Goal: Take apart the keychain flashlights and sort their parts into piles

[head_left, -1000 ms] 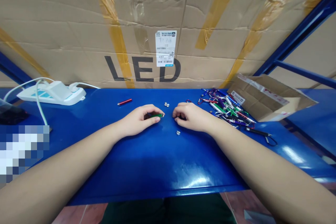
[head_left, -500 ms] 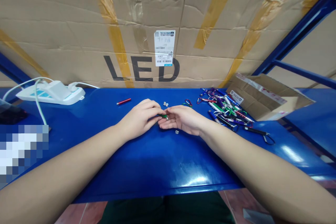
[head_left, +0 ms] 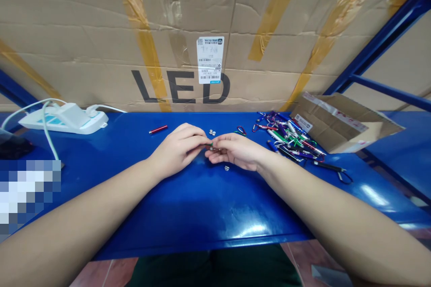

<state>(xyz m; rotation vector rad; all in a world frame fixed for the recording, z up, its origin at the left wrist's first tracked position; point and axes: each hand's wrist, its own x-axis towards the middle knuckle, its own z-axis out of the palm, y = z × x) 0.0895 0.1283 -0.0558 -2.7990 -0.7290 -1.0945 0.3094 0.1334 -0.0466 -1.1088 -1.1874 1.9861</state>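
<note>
My left hand (head_left: 178, 149) and right hand (head_left: 235, 152) meet near the middle of the blue tabletop (head_left: 202, 215). The green mini flashlight (head_left: 211, 144) sits between them, and less of it shows than a moment ago: only a sliver of green peeks out. My left fingers (head_left: 197, 140) are closed on it, while my right fingers (head_left: 218, 153) curl in at its far end, though I can't tell whether they grip it.

Just beyond my fingertips lie small silver button cells (head_left: 212, 132), with another silver button cell (head_left: 226, 167) just below my right hand. A red mini flashlight (head_left: 158, 129) lies to the left. A heap of keychain flashlights (head_left: 289, 141) sits toward the back right edge, beside a cardboard box (head_left: 336, 125).
</note>
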